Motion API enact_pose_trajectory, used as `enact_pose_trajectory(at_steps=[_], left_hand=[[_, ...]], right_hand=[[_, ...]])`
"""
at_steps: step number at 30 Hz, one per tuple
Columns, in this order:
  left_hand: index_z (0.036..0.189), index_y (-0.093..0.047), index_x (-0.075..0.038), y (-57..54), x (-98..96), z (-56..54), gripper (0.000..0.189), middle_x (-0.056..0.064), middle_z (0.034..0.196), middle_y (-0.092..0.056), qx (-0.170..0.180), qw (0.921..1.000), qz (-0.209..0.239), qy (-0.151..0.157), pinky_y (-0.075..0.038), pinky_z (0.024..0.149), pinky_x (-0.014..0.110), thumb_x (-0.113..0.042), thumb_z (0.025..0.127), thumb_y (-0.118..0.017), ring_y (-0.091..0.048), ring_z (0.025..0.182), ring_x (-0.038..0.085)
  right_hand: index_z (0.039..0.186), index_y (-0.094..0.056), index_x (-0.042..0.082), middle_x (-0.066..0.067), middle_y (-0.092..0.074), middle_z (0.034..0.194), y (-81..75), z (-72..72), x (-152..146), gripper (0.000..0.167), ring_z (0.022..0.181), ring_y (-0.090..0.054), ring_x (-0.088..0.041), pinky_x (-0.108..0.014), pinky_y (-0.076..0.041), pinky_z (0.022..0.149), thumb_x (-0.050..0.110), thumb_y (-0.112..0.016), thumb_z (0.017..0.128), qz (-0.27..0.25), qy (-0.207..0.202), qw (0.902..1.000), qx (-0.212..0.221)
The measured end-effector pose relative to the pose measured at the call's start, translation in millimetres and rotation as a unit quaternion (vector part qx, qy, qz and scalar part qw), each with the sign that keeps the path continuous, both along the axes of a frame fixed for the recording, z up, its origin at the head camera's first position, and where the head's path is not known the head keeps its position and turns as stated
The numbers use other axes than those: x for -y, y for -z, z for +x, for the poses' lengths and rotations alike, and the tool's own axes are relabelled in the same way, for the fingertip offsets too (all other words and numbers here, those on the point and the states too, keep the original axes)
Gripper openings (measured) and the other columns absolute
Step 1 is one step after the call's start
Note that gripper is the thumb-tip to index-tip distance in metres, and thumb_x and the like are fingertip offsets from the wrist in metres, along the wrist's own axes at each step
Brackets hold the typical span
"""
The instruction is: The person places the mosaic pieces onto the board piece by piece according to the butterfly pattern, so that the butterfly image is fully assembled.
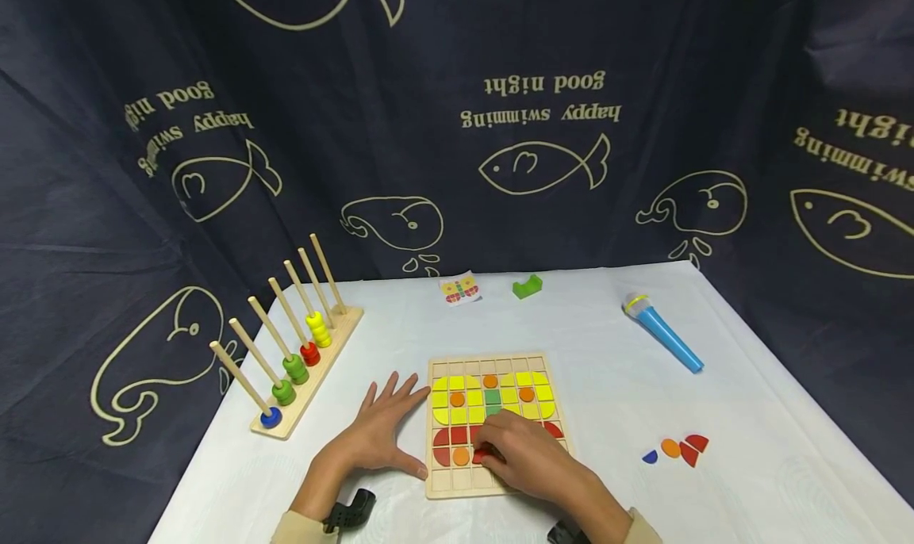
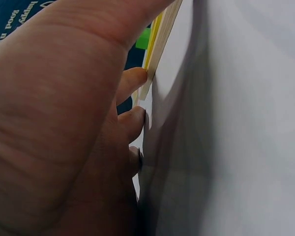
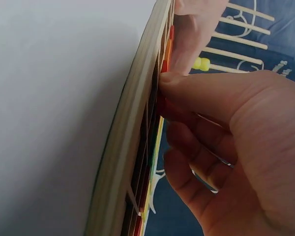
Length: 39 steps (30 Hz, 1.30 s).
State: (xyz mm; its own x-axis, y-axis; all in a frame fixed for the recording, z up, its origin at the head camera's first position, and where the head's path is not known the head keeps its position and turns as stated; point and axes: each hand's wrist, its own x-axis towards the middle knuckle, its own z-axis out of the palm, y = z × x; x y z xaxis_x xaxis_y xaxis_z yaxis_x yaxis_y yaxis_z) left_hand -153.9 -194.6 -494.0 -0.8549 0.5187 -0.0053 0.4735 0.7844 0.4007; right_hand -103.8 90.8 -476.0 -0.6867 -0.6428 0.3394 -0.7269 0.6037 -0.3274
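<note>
A wooden grid board [image 1: 446, 483] lies on the table, with yellow, red, green and orange flat pieces set in its cells. My right hand [image 1: 524, 457] is over the lower middle of it, thumb and fingers pinching a red piece [image 1: 480, 455] at a cell beside an orange disc [image 1: 461, 456]. In the right wrist view the thumb and index fingertip meet low at the board's face. My left hand [image 1: 382, 429] is spread at the board's left side, its index fingertip and thumb at the edge. Part of the pattern is hidden under the right hand.
Right of the board lie a blue half-disc [image 1: 650, 456], an orange disc [image 1: 670, 448] and red pieces [image 1: 696, 444]. A toy microphone [image 1: 667, 336] is farther back. A bead-peg stand [image 1: 303, 397] stands left. A butterfly picture card [image 1: 460, 289] and a green block [image 1: 528, 287] lie at the back.
</note>
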Motion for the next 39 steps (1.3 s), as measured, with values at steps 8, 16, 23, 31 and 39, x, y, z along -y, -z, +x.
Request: enact_pose_trajectory(at_steps=[8,16,23,31,39], left_hand=[[0.151,-0.034,-0.026,2.1,1.2,-1.0,0.129,0.005,0.158,-0.019,0.001,1.0000,0.004,-0.003,0.003,0.111,0.059,-0.084,0.042,-0.071,-0.002,0.144,0.034],[0.150,-0.036,-0.024,3.2,1.5,-1.2,0.129,0.007,0.158,-0.020,-0.003,1.0000,0.006,-0.004,0.002,0.110,0.061,-0.083,0.041,-0.071,-0.004,0.144,0.036],[0.150,-0.037,-0.024,4.7,0.9,-1.6,0.130,0.007,0.157,-0.021,-0.002,1.0000,0.008,-0.005,0.002,0.110,0.061,-0.083,0.040,-0.073,-0.005,0.144,0.036],[0.149,-0.038,-0.023,5.4,3.0,1.6,0.128,0.008,0.157,-0.023,-0.002,0.9999,0.014,-0.001,0.002,0.109,0.061,-0.083,0.041,-0.072,-0.004,0.144,0.036],[0.149,-0.037,-0.023,4.5,1.7,-0.6,0.127,0.008,0.157,-0.023,-0.001,0.9999,0.012,0.003,0.001,0.109,0.062,-0.083,0.043,-0.071,-0.005,0.144,0.037]], right_hand=[[0.088,-0.071,0.022,0.015,-0.055,0.084,2.5,-2.2,0.7,0.010,0.077,-0.049,-0.001,-0.017,-0.045,0.065,0.022,-0.079,0.081,0.004,0.011,0.9997,-0.019],[0.089,-0.070,0.022,0.017,-0.055,0.083,-4.2,-4.3,-10.2,0.011,0.071,-0.046,-0.001,-0.022,-0.046,0.064,0.029,-0.076,0.083,0.038,0.054,0.9977,-0.017],[0.088,-0.072,0.021,0.018,-0.056,0.079,-8.0,-2.6,-54.4,0.006,0.070,-0.048,-0.002,-0.028,-0.050,0.067,0.024,-0.075,0.083,0.044,0.152,0.9870,0.030],[0.089,-0.072,0.021,0.017,-0.053,0.078,-2.0,12.5,-133.9,0.010,0.063,-0.044,-0.002,-0.025,-0.042,0.057,0.021,-0.076,0.081,0.021,0.301,0.9520,0.054],[0.104,-0.071,0.018,0.005,-0.055,0.096,5.6,37.7,-198.8,0.029,0.072,-0.047,-0.008,-0.024,-0.045,0.059,0.027,-0.080,0.078,-0.006,0.321,0.9361,0.144]])
